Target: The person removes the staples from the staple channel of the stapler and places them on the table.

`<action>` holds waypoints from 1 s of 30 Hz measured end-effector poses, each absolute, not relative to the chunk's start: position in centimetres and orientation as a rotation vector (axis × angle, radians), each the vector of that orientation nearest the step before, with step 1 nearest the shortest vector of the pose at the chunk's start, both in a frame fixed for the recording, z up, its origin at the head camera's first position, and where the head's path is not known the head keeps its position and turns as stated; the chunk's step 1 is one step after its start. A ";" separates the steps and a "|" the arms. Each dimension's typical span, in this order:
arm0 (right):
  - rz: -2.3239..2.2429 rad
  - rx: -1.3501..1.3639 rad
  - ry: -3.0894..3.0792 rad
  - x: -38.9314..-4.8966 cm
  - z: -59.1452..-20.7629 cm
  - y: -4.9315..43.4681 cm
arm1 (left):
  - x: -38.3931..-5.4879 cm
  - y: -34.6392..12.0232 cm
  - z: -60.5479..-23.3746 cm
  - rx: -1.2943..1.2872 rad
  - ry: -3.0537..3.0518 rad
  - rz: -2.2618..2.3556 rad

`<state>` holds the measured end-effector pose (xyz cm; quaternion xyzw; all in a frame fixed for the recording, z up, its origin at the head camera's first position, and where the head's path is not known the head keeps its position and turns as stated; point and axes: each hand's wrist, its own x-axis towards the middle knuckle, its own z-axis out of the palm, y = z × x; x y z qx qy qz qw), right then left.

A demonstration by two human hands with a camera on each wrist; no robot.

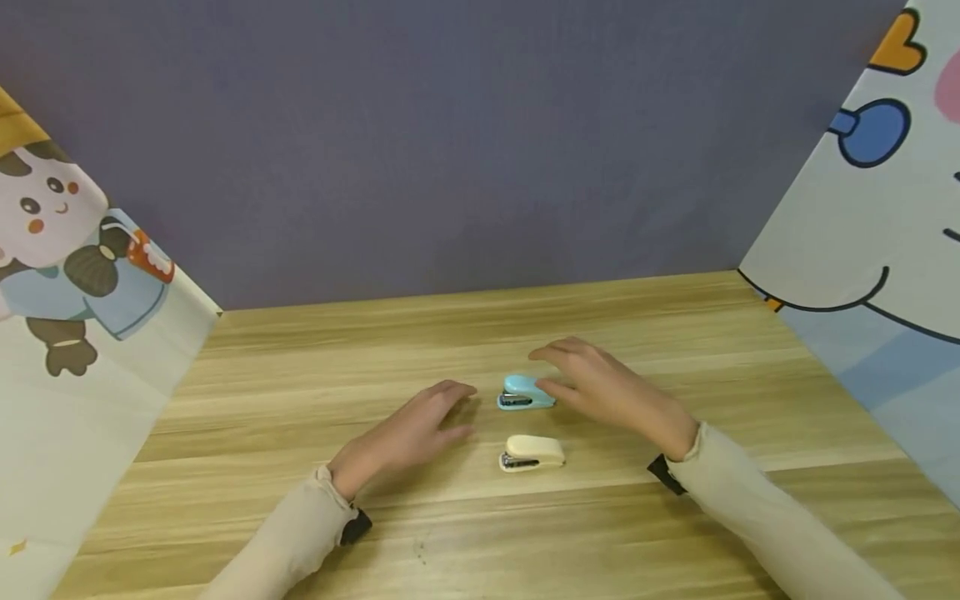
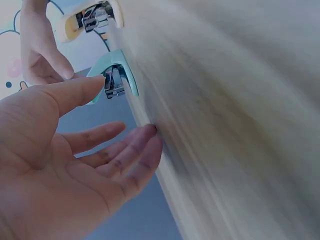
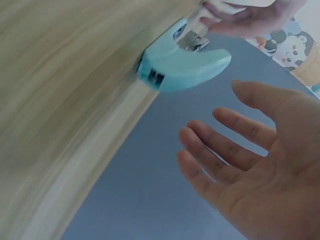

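Observation:
Two small staplers lie on the wooden table in the head view, a light blue stapler farther back and a cream stapler nearer. To their left, my left hand has its fingers loosely spread and holds nothing. My right hand hovers at the right end of the blue stapler, its thumb near it. In the right wrist view the blue stapler stands apart from the right hand's relaxed fingers. The left wrist view shows the blue stapler beyond the left thumb, with the cream stapler above.
The wooden table meets a grey back panel. Cartoon-printed panels stand on the left and right. Each sleeve has a dark strap piece under its wrist.

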<state>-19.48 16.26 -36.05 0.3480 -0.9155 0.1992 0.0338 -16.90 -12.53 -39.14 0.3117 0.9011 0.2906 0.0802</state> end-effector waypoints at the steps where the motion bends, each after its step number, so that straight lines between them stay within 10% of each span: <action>1: 0.633 1.078 -2.822 -19.6 -36.0 16.0 | -17.4 -12.1 -39.2 0.927 2.661 0.905; 30: 0.369 1.125 -2.787 -18.9 -37.9 12.4 | -21.3 -8.0 -42.5 0.845 2.572 1.294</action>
